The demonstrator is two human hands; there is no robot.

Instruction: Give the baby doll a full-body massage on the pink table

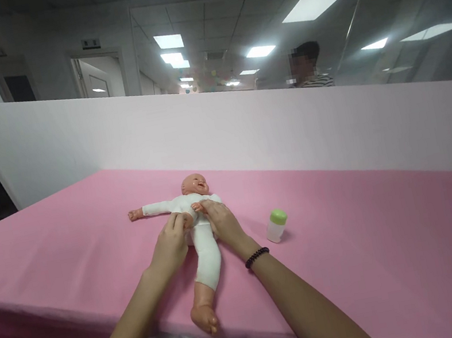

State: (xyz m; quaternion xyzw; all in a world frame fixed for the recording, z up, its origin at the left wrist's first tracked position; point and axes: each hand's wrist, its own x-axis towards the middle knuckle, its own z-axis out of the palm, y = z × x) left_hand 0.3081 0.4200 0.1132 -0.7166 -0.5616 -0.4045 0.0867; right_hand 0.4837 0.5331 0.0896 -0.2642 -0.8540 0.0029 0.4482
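A baby doll point(207, 254) with a white cloth body lies on its back on the pink-covered table point(365, 261), head toward the wall. One of its legs stretches toward me, and its other leg is bent up over the belly. My left hand point(172, 242) is closed around the bent leg near the foot. My right hand point(223, 222), with a dark coiled band on the wrist, is closed on the doll's arm near its small hand, which lies across the chest. The two hands are close together. The doll's other arm reaches out to the left.
A small bottle point(277, 226) with a green cap stands on the table to the right of the doll. Behind the table runs a low white wall point(246, 136) with glass above it. A person point(309, 67) is visible through or in the glass.
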